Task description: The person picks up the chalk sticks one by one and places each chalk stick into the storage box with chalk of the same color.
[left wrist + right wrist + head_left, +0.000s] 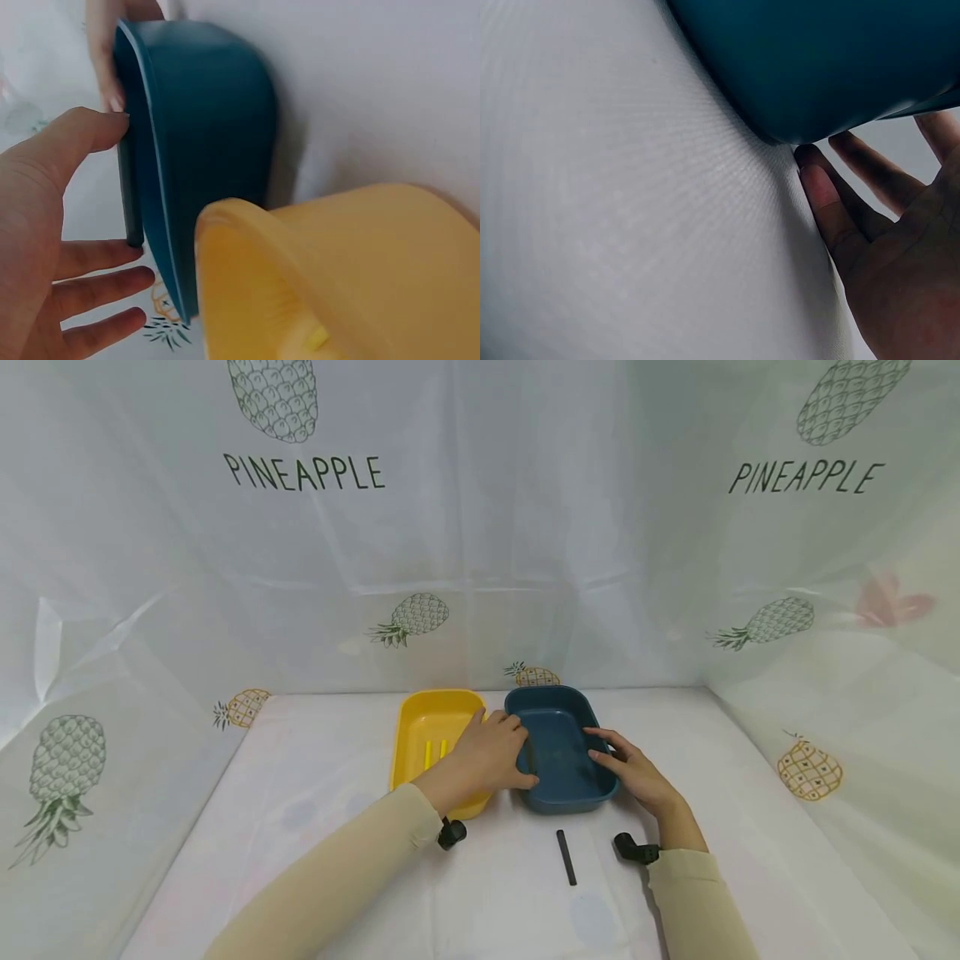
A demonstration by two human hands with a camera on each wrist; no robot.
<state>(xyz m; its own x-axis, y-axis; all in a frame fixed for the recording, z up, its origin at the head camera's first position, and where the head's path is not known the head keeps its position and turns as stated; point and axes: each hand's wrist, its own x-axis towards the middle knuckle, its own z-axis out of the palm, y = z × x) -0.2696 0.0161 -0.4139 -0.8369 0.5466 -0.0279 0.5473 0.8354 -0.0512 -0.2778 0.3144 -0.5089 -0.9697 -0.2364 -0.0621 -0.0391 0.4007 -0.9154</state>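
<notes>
My left hand (491,752) reaches over the yellow bin's right side to the left rim of the blue bin (558,747). Between its thumb and a fingertip it pinches a dark stick (129,191) end to end, just over that rim in the left wrist view; the other fingers are spread. At the blue bin's right rim is my right hand (637,777), fingers extended and fingertips right at the rim. Another dark stick (566,857) lies on the table in front of the blue bin.
Left of the blue bin stands the yellow bin (402,735), with two yellow sticks (428,755) visible inside. Both bins stand near the back of the white-covered table (315,860). A pineapple-print curtain (525,527) hangs behind and at the sides.
</notes>
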